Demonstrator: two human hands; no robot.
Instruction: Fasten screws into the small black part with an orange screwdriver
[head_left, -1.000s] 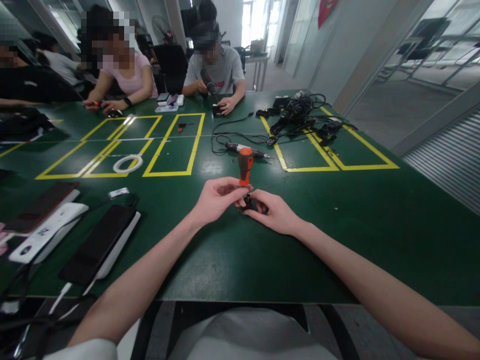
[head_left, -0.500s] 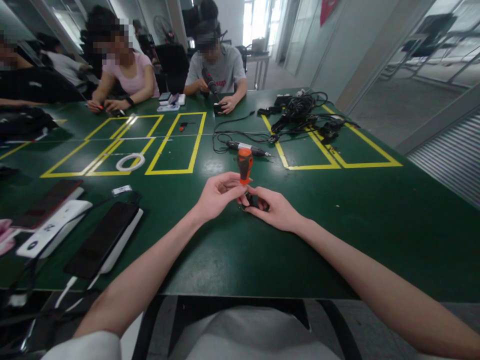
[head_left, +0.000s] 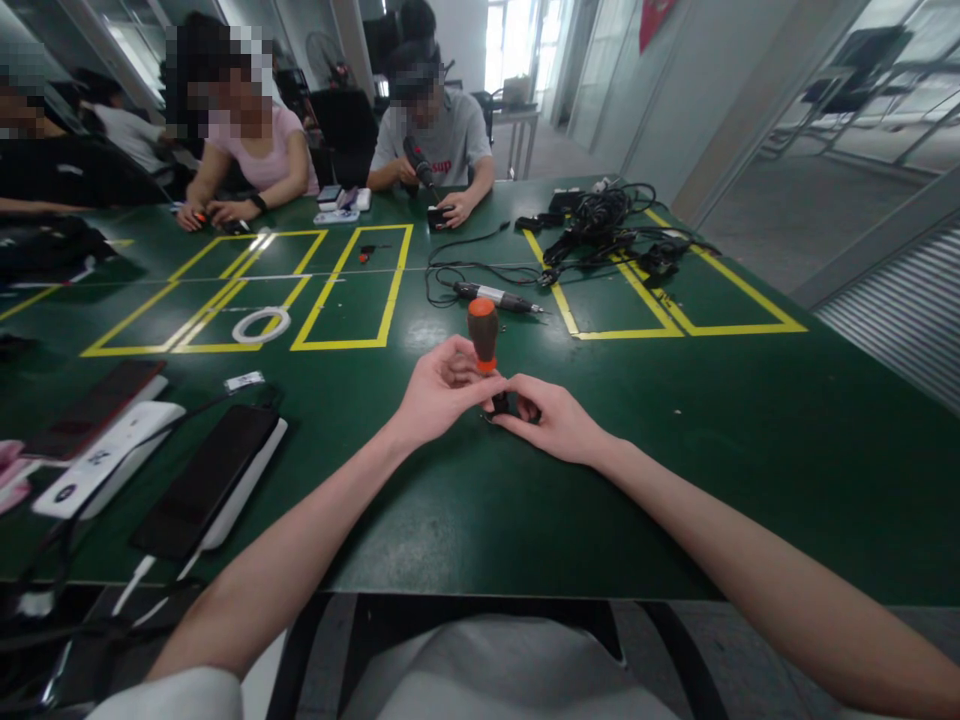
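Observation:
A screwdriver (head_left: 483, 335) with a dark grey and orange handle stands nearly upright, handle up. My left hand (head_left: 439, 395) is closed around its lower part, thumb stretched across toward the right fingertips. The shaft and tip are hidden behind the fingers. Beneath it, on the green table, my right hand (head_left: 561, 420) pinches a small black part (head_left: 501, 403) between thumb and fingers. Most of that part is covered, so its kind does not show.
Beyond my hands lies a corded electric screwdriver (head_left: 499, 297). Tangled black cables (head_left: 604, 225) are piled at the back right. A white tape roll (head_left: 260, 324) is at the left, with phones (head_left: 206, 480) and a power strip (head_left: 109, 458) nearer. Co-workers (head_left: 442, 130) sit opposite.
The screwdriver handle has tipped slightly left. My left thumb has slid right, closer to the right fingertips. My right hand stays on the black part.

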